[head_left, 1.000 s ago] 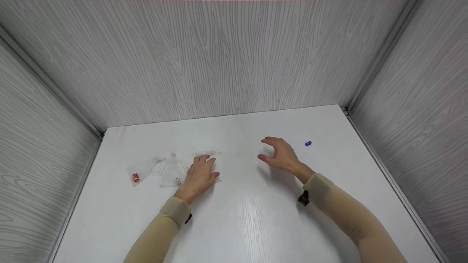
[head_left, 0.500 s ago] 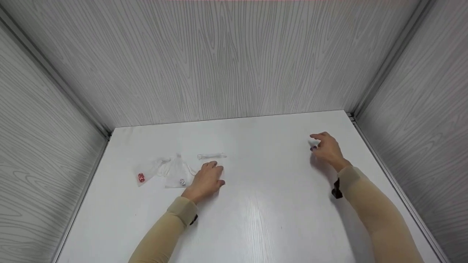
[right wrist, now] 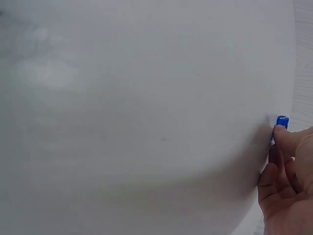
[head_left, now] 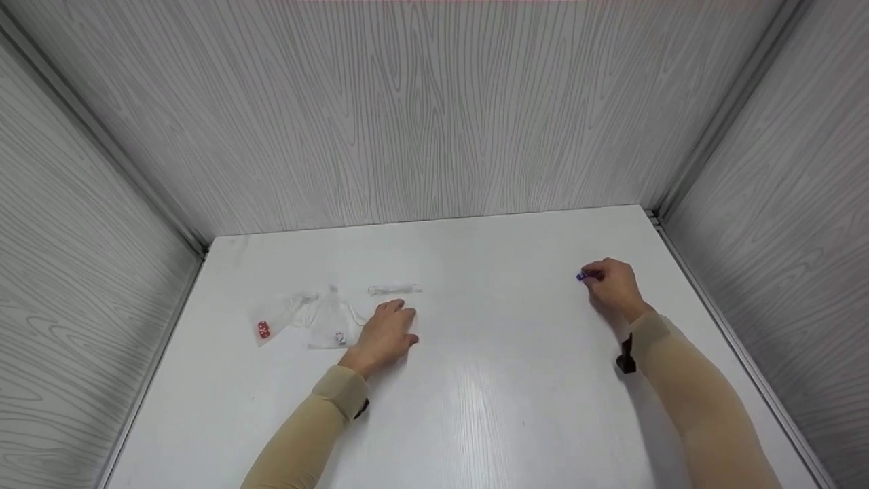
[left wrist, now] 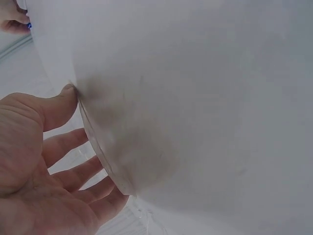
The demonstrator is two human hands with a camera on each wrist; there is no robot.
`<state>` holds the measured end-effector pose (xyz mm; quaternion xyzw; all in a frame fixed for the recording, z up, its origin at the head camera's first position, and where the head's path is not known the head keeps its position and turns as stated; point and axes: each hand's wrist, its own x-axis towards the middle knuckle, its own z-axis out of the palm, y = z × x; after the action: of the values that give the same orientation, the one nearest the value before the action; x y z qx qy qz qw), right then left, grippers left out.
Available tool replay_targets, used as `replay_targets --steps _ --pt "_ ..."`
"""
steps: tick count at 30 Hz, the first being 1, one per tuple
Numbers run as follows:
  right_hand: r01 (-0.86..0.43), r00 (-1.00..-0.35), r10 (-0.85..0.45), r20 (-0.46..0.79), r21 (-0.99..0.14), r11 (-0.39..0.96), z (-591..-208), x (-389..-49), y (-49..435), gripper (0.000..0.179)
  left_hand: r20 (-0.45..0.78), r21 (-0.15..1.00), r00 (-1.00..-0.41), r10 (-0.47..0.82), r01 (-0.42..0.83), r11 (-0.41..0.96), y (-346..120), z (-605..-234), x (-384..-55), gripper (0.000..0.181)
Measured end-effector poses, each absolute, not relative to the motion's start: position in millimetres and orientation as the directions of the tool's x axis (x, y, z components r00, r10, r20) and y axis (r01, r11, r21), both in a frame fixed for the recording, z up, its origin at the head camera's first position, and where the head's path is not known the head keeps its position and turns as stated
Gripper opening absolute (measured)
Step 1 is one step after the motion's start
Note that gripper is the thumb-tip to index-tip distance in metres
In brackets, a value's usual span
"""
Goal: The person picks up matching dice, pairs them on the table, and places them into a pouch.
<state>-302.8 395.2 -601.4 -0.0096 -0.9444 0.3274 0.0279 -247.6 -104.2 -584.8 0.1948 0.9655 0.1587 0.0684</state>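
Note:
At the right of the table my right hand [head_left: 614, 286] pinches small blue dice [head_left: 581, 276] between thumb and fingers. Part of the blue dice [right wrist: 282, 121] pokes out past the thumb in the right wrist view. My left hand [head_left: 381, 336] lies palm down, fingers spread, over a sheer drawstring bag that it mostly covers. The thin edge of that sheer bag [left wrist: 100, 152] runs along the fingertips in the left wrist view. Beside this hand lies a sheer bag [head_left: 329, 316] with white dice [head_left: 340, 337] inside.
Farther left is another sheer bag [head_left: 278, 314] containing red dice [head_left: 263, 329]. A whitish gathered strip [head_left: 395, 290] lies just beyond the left fingertips. Grey wood-grain panels [head_left: 421, 122] wall in the white table [head_left: 475, 407] at the back and both sides.
My right hand has moved right to the blue dice and closed its fingertips on them. My left hand has stayed over its bag. The head view has shifted slightly.

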Motion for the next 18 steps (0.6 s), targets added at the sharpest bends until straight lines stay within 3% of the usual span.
replay_targets --steps 18 --pt "0.043 -0.992 0.114 0.057 -0.691 0.721 -592.8 -290.7 386.2 0.027 -0.068 0.370 -0.915 0.397 0.347 0.862 -104.7 -583.4 -247.5 0.052"
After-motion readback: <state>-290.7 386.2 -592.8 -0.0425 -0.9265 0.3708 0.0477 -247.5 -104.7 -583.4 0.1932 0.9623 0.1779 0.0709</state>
